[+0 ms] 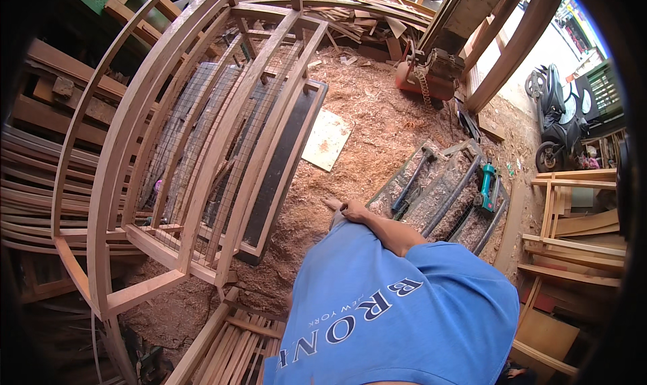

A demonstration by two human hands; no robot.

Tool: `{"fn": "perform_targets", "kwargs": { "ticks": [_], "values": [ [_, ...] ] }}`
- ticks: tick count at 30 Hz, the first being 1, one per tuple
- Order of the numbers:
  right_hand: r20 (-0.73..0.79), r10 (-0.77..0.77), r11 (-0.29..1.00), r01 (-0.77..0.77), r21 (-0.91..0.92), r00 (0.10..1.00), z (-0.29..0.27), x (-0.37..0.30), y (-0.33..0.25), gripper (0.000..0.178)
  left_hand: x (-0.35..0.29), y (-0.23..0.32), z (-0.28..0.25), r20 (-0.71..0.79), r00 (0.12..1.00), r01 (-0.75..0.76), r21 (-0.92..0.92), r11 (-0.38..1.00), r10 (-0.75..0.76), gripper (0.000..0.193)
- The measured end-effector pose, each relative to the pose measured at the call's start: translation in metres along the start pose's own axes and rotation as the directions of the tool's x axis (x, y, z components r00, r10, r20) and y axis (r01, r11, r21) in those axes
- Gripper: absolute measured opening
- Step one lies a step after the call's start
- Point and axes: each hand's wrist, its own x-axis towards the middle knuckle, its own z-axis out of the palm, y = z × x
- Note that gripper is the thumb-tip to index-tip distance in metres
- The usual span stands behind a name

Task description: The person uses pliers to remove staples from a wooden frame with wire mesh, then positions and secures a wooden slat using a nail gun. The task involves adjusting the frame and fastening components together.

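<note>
My right hand [355,212] is closed, its fingers gathered at the lower hem of the blue T-shirt [404,304] that I wear. My right forearm [394,233] comes out of the short sleeve and bends in toward the hem. Just past the hem, a small bit of bare skin [331,202] shows against the sawdust; it may be a foot, but I cannot tell. My left hand is not in sight. To the left stands a large wooden frame [192,253] with curved rails, over a dark-edged panel [273,203] and a wire grid.
Sawdust covers the floor [377,135], where a pale board [328,141] lies. To the right is a metal frame [431,199] with a green hydraulic jack [486,183]. A red compressor [424,81] stands farther back. Curved wood pieces [40,183] are stacked left; a motorcycle [558,112] stands far right.
</note>
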Motion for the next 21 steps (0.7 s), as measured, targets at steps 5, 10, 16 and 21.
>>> {"fn": "perform_targets", "kwargs": {
  "ticks": [5, 10, 16, 21],
  "values": [
    [-0.033, -0.03, 0.999, 0.03, -0.024, 0.999, 0.001, -0.011, -0.004, 0.032, 0.011, -0.013, 0.015, 0.07, 0.98, -0.19, 0.055, 0.98, 0.186, 0.029],
    [0.075, 0.039, 0.994, -0.031, -0.103, 0.996, 0.012, -0.008, -0.004, 0.033, 0.024, -0.022, 0.017, 0.07, 0.924, -0.379, 0.033, 0.925, 0.376, 0.029],
    [0.125, 0.114, 0.979, -0.089, -0.186, 0.986, 0.025, -0.005, 0.004, 0.034, 0.014, -0.006, 0.009, -0.032, 0.985, -0.17, -0.049, 0.984, 0.168, 0.03],
    [0.098, 0.067, 0.991, -0.056, -0.12, 0.993, 0.029, -0.008, 0.008, 0.034, -0.021, 0.036, -0.007, -0.049, 0.955, -0.297, -0.114, 0.948, 0.293, 0.028]
  ]
}}
